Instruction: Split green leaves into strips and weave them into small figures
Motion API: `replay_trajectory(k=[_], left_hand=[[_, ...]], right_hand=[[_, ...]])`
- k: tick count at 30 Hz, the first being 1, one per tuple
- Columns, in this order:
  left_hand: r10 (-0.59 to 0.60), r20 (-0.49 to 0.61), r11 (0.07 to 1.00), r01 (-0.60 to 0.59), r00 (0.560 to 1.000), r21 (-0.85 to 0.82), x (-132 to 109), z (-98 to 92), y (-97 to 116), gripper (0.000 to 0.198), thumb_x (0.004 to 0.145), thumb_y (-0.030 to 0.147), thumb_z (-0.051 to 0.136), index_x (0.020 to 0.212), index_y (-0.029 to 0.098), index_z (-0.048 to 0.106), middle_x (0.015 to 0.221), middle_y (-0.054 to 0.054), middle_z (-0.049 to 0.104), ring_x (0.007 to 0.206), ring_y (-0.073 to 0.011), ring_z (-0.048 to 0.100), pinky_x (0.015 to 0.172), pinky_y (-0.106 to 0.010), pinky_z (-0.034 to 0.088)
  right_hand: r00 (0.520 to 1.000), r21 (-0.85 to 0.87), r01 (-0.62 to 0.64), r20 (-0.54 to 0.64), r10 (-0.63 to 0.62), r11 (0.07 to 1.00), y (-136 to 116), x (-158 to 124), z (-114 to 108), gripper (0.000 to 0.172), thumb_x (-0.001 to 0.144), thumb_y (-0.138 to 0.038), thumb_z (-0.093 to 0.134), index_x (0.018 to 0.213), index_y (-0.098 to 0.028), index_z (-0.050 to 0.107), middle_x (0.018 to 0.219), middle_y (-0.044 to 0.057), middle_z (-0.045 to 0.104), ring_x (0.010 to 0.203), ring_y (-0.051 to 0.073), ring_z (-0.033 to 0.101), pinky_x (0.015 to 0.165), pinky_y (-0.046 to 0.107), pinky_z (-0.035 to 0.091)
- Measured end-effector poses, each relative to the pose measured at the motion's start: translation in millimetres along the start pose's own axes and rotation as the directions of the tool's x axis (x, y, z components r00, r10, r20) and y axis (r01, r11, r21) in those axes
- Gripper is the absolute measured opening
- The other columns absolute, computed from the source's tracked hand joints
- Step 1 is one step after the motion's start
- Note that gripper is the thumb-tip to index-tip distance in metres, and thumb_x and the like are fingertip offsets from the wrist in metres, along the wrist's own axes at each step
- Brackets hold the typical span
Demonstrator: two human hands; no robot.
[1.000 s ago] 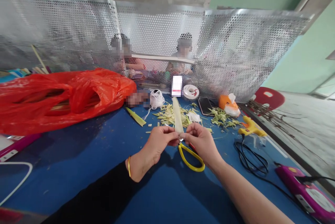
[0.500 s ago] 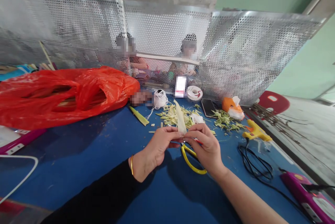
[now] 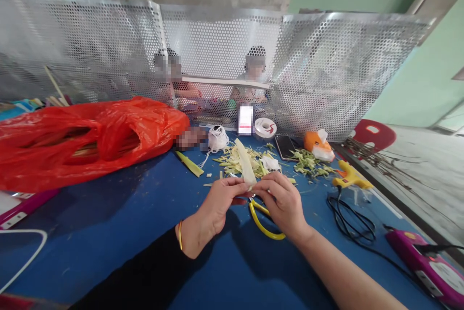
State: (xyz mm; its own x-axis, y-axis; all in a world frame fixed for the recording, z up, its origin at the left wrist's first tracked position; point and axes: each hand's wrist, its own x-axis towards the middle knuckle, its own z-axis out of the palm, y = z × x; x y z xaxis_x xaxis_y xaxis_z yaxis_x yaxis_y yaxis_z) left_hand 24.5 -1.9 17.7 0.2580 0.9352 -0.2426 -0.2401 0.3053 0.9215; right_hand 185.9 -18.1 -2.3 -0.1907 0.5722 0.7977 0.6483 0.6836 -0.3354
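A pale, flat strip of plant leaf or husk (image 3: 245, 162) stands up between my two hands at the centre of the table. My left hand (image 3: 224, 201) pinches its lower end between thumb and fingers. From the other side, my right hand (image 3: 281, 201) pinches the same end, its fingertips close to the left ones. Below them lie yellow-handled scissors (image 3: 266, 230), partly hidden by my right hand. Behind the strip spreads a heap of cut green and pale scraps (image 3: 228, 160), with a crumpled white piece (image 3: 270, 163) on it.
A red plastic bag (image 3: 108, 155) covers the left side. A ball of white string (image 3: 218, 139), a tape roll (image 3: 265, 128) and a phone (image 3: 285, 147) stand behind. At right are a yellow glue gun (image 3: 351, 176), its cord and a purple power strip (image 3: 424, 264). People sit beyond the perforated screen (image 3: 224, 34).
The view has shifted slightly, so the table items sit a little further left. Both hands keep their pinch on the strip, which leans a bit more to the left.
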Motion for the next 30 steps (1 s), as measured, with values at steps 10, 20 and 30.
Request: replay_trajectory(k=[10,20,30], left_hand=[[0.001,-0.034,1.000,-0.002,0.999,-0.018,1,1.3,-2,0.019,0.057,0.021,0.080,0.073,0.013,0.074,0.073,-0.005,0.072,0.067,-0.0151,0.066,0.061,-0.024,0.045],[0.120,-0.071,0.991,-0.115,0.990,0.067,1,4.8,-4,0.011,0.061,0.019,0.075,0.070,0.013,0.073,0.068,-0.003,0.070,0.065,-0.0132,0.063,0.066,-0.024,0.050],[0.090,-0.018,0.995,-0.089,0.996,0.043,2,3.9,-4,0.012,0.062,0.021,0.076,0.071,0.013,0.073,0.070,-0.004,0.071,0.064,-0.0143,0.066,0.068,-0.026,0.052]], right_hand=[[0.997,-0.046,-0.038,0.069,0.041,0.998,-2,3,-1,0.015,0.091,-0.016,0.054,0.079,-0.021,0.063,0.079,0.004,0.062,0.075,0.018,0.060,0.070,0.032,0.043],[0.942,0.186,-0.324,0.156,0.297,0.928,-5,3,2,0.015,0.088,-0.014,0.054,0.076,-0.022,0.056,0.083,0.003,0.058,0.080,0.018,0.057,0.072,0.030,0.046],[0.826,0.273,-0.560,0.115,0.552,0.782,-11,4,2,0.009,0.079,-0.021,0.064,0.085,-0.021,0.057,0.072,-0.001,0.064,0.066,0.016,0.061,0.060,0.026,0.046]])
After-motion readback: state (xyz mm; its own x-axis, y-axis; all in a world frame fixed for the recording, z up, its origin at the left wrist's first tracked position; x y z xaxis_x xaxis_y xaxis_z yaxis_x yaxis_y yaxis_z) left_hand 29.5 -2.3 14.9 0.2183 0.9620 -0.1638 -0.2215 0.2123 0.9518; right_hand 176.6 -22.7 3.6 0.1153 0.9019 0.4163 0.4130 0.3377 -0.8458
